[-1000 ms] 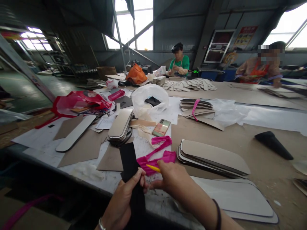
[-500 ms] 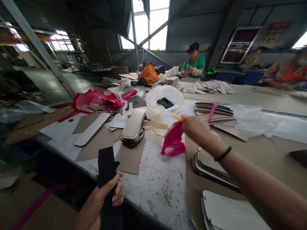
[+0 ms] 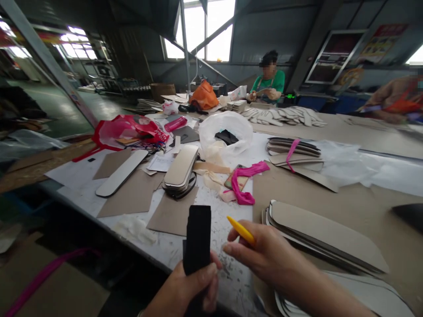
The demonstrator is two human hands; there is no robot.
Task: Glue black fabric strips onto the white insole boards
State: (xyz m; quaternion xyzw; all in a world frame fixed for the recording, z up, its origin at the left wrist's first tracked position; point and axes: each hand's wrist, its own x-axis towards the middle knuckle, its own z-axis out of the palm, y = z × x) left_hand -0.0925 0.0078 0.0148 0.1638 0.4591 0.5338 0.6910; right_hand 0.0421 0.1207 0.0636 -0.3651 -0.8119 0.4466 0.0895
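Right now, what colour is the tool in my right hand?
Yellow; the tool shows best in the head view.

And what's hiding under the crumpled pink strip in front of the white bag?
A phone is partly under the pink strip, with bits of it showing. The covered part can't be seen, so I can't tell if anything else is under there.

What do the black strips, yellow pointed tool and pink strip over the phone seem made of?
Black strips: probably fabric or felt; matte, no bright highlights.
Yellow pointed tool: likely plastic, smooth; evenly coloured, rigid-looking taper.
Pink strip: perhaps plastic film or thin cloth; limp and creased.
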